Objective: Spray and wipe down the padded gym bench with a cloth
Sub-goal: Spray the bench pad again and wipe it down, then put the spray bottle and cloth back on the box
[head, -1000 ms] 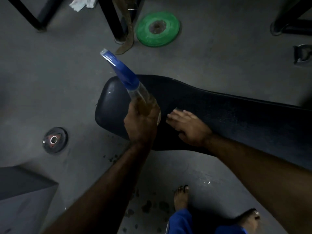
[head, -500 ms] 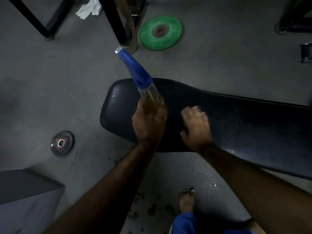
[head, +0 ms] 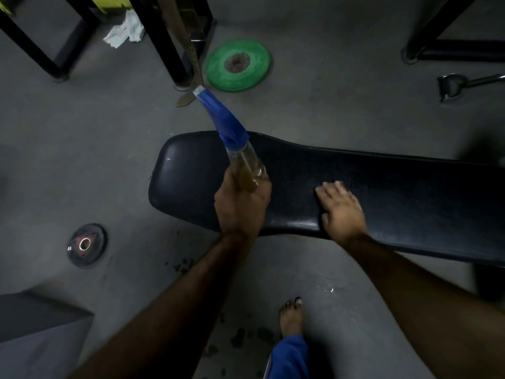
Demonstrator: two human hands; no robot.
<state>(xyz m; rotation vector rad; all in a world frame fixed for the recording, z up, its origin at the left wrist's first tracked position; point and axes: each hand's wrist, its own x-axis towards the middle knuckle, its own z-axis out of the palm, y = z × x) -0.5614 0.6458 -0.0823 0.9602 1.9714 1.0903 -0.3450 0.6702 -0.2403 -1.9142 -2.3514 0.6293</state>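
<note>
A black padded bench (head: 404,187) runs from the middle to the right edge of the view. My left hand (head: 240,206) grips a clear spray bottle (head: 246,165) with yellowish liquid and a blue trigger head, held over the bench's left end with the nozzle pointing up and away. My right hand (head: 341,212) lies flat, palm down, on the bench's near edge, fingers stretched out. No cloth shows under it. A crumpled white cloth (head: 124,32) lies on the floor at the back left, between black frame legs.
A green weight plate (head: 237,65) lies on the floor behind the bench, a small dark plate (head: 86,244) to its left. Black frame legs (head: 164,42) and a hanging strap (head: 188,50) stand at the back. A grey box (head: 35,332) sits bottom left. My bare foot (head: 291,317) is near the bench.
My right hand has slid to the right along the bench pad and flattened out. The left hand keeps hold of the spray bottle, still tilted the same way.
</note>
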